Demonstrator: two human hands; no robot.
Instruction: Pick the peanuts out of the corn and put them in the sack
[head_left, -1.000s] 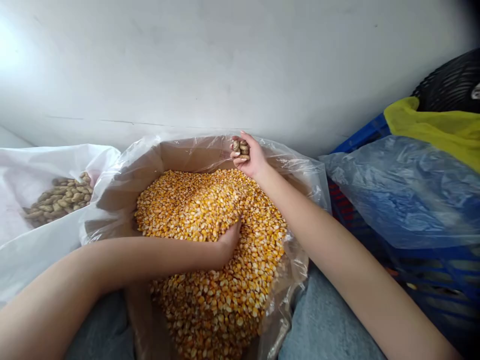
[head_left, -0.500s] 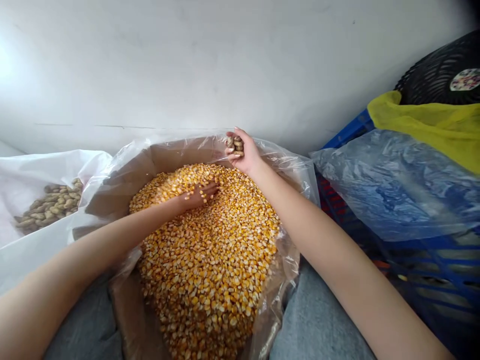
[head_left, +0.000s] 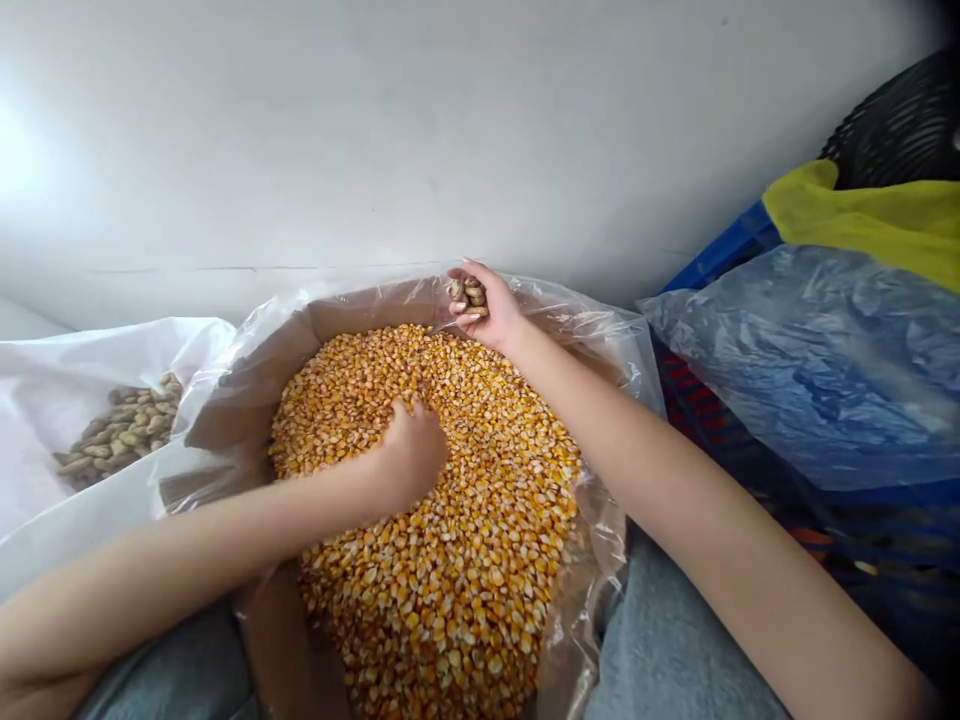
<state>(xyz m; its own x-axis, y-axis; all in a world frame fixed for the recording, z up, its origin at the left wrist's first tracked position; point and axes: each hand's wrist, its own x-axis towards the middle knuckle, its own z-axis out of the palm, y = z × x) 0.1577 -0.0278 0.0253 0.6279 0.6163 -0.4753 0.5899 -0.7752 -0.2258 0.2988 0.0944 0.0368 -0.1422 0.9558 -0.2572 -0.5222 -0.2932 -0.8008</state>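
Observation:
Dried corn kernels (head_left: 465, 560) fill a box lined with clear plastic (head_left: 615, 350), which sits between my knees. Over the middle of the corn is my left hand (head_left: 415, 450), blurred, its back toward me and its fingers mostly hidden beneath. Whether anything is in it cannot be made out. At the far rim of the box, my right hand (head_left: 499, 310) is turned palm inward, its fingers curled around several unshelled peanuts (head_left: 469, 295).
On the left, a white bag (head_left: 45, 390) holds a pile of unshelled peanuts (head_left: 124, 435). To the right stands a blue plastic crate (head_left: 720, 255) with clear plastic sheeting (head_left: 840, 370), a yellow cloth (head_left: 862, 215) and a black fan (head_left: 907, 125). A white wall (head_left: 420, 130) rises behind.
My left hand has come up out of the corn and drawn nearer to me, turning from spread fingers to a rounded shape. The right hand keeps its hold on the peanuts.

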